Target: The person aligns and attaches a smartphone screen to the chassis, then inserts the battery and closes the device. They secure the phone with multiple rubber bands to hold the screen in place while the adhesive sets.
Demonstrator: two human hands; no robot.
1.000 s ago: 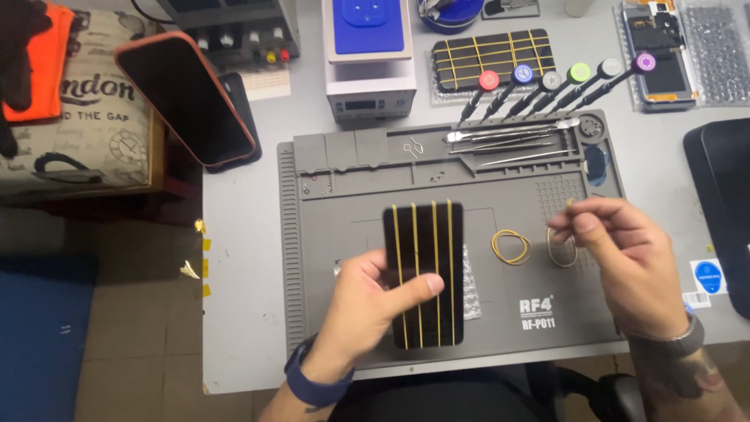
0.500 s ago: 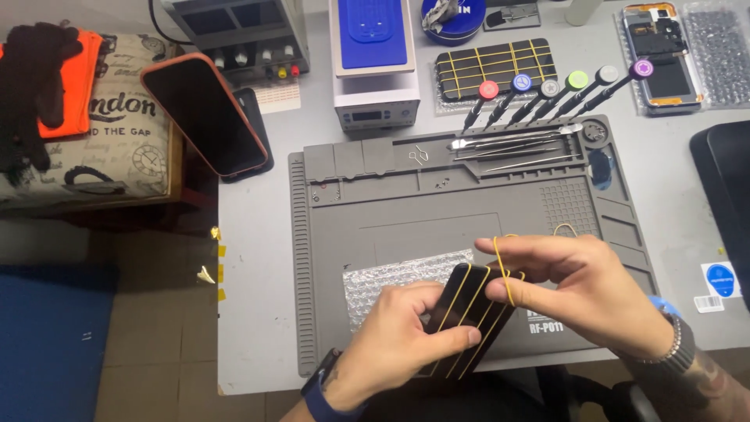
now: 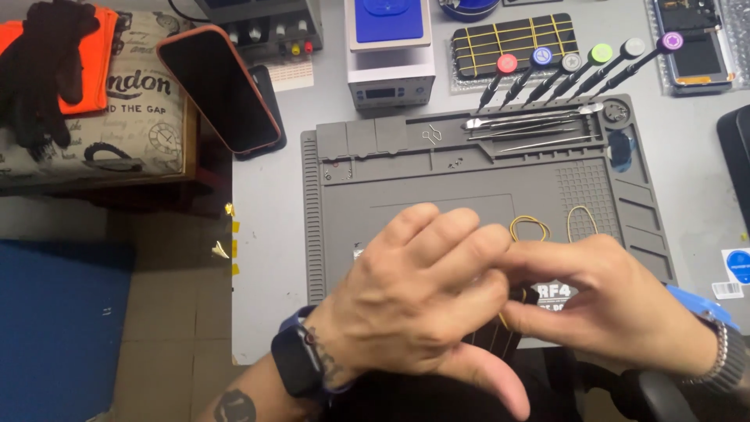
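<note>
Phone repair workshop. Grey silicone repair mat (image 3: 437, 176) with moulded trays sits on a grey worktop (image 3: 269, 234). Along the mat's far edge: a row of precision screwdrivers (image 3: 574, 70) with coloured caps, tweezers (image 3: 531, 123) just inside the rim. Beyond the mat, a small white-and-blue heating unit (image 3: 389, 51) and a bench power supply (image 3: 269, 23). Left of the mat, a phone (image 3: 219, 87) in an orange case; beyond its far right corner, an opened handset (image 3: 695, 43). Loose rubber bands (image 3: 530, 227) lie on the mat.
</note>
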